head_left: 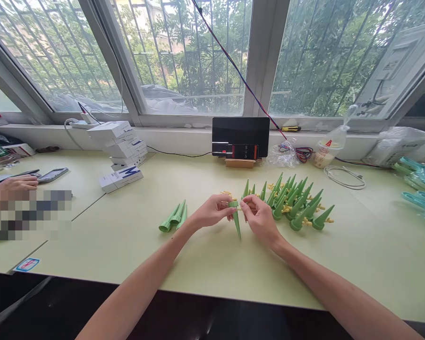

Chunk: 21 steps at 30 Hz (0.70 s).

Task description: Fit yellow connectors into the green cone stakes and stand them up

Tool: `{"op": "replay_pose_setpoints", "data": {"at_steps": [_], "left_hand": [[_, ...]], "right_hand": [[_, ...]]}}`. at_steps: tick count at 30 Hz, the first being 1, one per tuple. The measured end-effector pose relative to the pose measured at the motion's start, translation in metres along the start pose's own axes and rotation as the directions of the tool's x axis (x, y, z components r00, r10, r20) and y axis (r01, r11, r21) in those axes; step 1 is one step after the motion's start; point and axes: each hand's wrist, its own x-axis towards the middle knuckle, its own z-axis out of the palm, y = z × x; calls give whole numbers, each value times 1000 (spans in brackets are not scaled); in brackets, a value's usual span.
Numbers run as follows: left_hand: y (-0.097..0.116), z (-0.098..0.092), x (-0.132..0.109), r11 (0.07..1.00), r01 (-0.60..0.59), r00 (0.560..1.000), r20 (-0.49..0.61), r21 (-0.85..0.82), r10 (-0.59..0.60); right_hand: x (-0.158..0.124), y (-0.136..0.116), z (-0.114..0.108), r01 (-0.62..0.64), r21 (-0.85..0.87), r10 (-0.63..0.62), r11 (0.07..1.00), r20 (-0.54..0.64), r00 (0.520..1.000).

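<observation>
My left hand grips a green plastic cone near its wide end, the tip pointing down above the table. A small yellow piece shows at the top of that hand. Close on the right, my right hand has thumb and forefinger pinched at the side of the cone on a small pale-yellow piece, partly hidden by the fingers. Beside my right hand stand several green cones with yellow pieces at their sides. A few plain green cones lie left of my left hand.
White boxes are stacked at the back left. A phone with a timer leans on a black screen. A white cable and bagged teal items lie right. Another person's hand rests at far left.
</observation>
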Motion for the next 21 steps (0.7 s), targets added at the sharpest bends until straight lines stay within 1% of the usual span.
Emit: {"op": "replay_pose_setpoints", "data": {"at_steps": [6, 9, 15, 18, 21], "left_hand": [[5, -1, 0, 999, 37, 998, -44, 38, -36], [6, -2, -1, 997, 63, 996, -63, 34, -61], [7, -4, -2, 995, 92, 994, -67, 26, -90], [6, -5, -2, 995, 92, 993, -81, 23, -90], [5, -6, -2, 995, 98, 991, -91, 16, -96]], "right_hand": [[1, 5, 1, 25, 24, -25, 999, 22, 999], [1, 7, 1, 29, -7, -29, 1000, 37, 999], [1, 7, 0, 67, -96, -62, 993, 60, 996], [2, 7, 0, 78, -121, -73, 990, 48, 996], [2, 8, 1, 78, -108, -75, 991, 34, 997]]}}
